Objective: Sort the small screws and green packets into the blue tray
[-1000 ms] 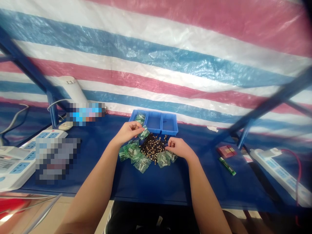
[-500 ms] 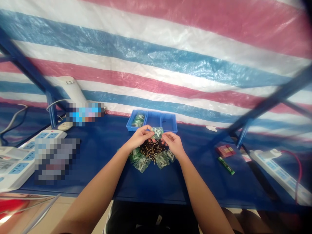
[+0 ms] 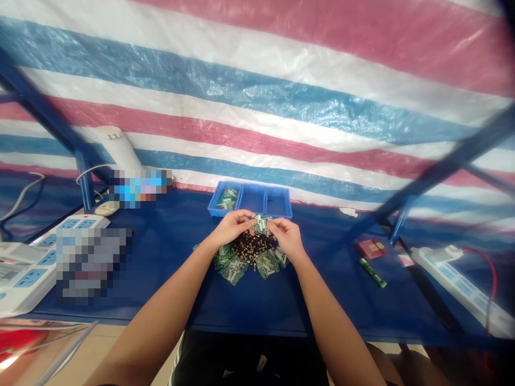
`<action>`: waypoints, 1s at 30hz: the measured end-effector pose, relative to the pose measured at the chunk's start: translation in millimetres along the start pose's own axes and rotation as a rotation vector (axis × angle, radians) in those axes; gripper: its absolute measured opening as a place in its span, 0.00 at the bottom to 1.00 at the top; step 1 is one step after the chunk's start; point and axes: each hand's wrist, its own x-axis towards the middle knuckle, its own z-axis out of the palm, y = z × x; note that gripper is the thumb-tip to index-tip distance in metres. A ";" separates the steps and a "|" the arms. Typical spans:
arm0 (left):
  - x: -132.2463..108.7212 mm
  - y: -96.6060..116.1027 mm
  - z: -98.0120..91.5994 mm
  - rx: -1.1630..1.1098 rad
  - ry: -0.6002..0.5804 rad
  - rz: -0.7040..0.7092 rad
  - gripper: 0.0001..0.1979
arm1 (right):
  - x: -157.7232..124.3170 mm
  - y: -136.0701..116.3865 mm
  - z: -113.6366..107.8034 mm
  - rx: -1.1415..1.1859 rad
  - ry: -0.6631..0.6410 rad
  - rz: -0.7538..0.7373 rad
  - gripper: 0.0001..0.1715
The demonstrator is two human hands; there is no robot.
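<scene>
Between my two hands hangs a small clear greenish plastic bag [image 3: 262, 223] with silvery pieces inside. My left hand [image 3: 234, 227] pinches its left side between thumb and fingers. On the other side, my right hand [image 3: 285, 234] is closed on the bag's right edge. Below the hands lies a pile of small brass and dark metal parts [image 3: 252, 247], partly hidden by them. More filled bags lie around the pile: some at the front left [image 3: 233, 269], others at the front right [image 3: 267, 264].
Behind my hands stands a blue three-compartment tray [image 3: 250, 201], its left compartment holding similar bags [image 3: 228, 199]. Power strips [image 3: 462, 287] sit at both sides. A red box [image 3: 370, 248] and a green packet [image 3: 372, 272] lie at right. Blue metal posts frame the blue table [image 3: 161, 279].
The bag has dropped slightly and crumpled or tilted between my fingers. Both hands stay in nearly the same place, still gripping it.
</scene>
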 end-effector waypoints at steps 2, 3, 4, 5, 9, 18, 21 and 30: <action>0.0 1.2 0.0 0.018 0.002 0.008 0.15 | -0.2 1.0 0.2 0.000 0.003 -0.023 0.17; -0.2 2.1 0.2 0.024 0.000 0.018 0.15 | -0.3 1.4 0.7 0.001 0.004 -0.036 0.16; -0.4 3.1 0.5 0.032 0.000 0.032 0.15 | -0.5 1.7 1.5 0.003 0.008 -0.051 0.16; -0.8 4.1 1.0 0.040 0.005 0.047 0.15 | -0.8 1.9 2.3 0.005 0.018 -0.064 0.15; -1.9 6.1 4.8 0.098 0.052 0.088 0.15 | -1.7 1.4 4.5 0.016 0.097 -0.055 0.16; -1.0 3.0 8.7 0.087 0.100 0.051 0.17 | -0.5 0.6 0.5 -0.126 -0.013 -0.075 0.13; -1.7 4.8 8.5 0.136 0.126 0.030 0.17 | 0.3 2.9 3.7 -0.068 0.052 -0.087 0.13; -3.7 4.2 5.4 0.138 -0.035 0.080 0.16 | 0.4 -2.4 2.1 -0.012 0.030 0.057 0.18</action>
